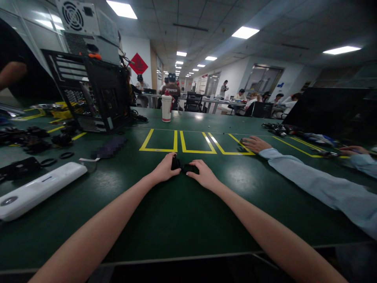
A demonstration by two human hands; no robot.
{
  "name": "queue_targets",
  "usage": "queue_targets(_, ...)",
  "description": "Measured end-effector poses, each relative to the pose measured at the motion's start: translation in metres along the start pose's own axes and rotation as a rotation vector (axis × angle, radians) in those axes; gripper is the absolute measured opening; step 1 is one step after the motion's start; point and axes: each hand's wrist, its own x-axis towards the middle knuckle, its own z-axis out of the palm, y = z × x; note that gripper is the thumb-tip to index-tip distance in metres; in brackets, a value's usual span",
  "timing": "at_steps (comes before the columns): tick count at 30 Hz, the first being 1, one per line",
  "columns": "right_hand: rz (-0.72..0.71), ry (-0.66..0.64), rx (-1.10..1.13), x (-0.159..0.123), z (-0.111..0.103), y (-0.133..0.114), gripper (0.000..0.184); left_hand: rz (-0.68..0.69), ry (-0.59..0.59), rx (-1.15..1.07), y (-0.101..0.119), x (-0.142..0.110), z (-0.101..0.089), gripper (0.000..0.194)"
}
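Note:
My left hand point(166, 168) is closed on a small black part point(176, 162), thumb on the near side and fingers behind it. A second black part point(191, 168), rounded in outline, sits in the curled fingers of my right hand point(204, 173). The two parts almost meet at the middle of the green table point(165, 220), just in front of the yellow tape outlines point(197, 151). Their exact kind is too dark and small to make out. Whether they touch each other I cannot tell.
At left stand an open black computer case point(101, 94), a long white device point(44, 188) and black rings point(48, 162). A white-and-red cup point(166, 108) is at the back. From the right reaches a co-worker's sleeved arm point(306, 177); cables point(277, 129) lie beyond it.

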Motion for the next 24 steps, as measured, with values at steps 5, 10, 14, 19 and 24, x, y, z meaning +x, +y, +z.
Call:
queue_targets(5, -0.005, 0.001, -0.074, 0.003, 0.002, -0.001, 0.044, -0.021, 0.002, -0.036, -0.002, 0.003, -0.001, 0.063)
queue_targets(10, -0.021, -0.035, -0.072, -0.014, -0.006, -0.016, 0.04, -0.047, -0.026, -0.064, 0.012, -0.014, -0.005, 0.063)
queue_targets(14, -0.136, -0.109, -0.036, -0.058, -0.017, -0.041, 0.038, 0.003, -0.081, -0.09, 0.04, -0.059, -0.017, 0.056)
queue_targets(19, -0.199, -0.262, 0.041, -0.124, -0.027, -0.089, 0.043, -0.033, -0.213, -0.173, 0.072, -0.141, -0.022, 0.06)
queue_targets(24, -0.312, -0.421, 0.112, -0.163, 0.0, -0.118, 0.055, -0.059, -0.195, -0.175, 0.072, -0.218, -0.008, 0.059)
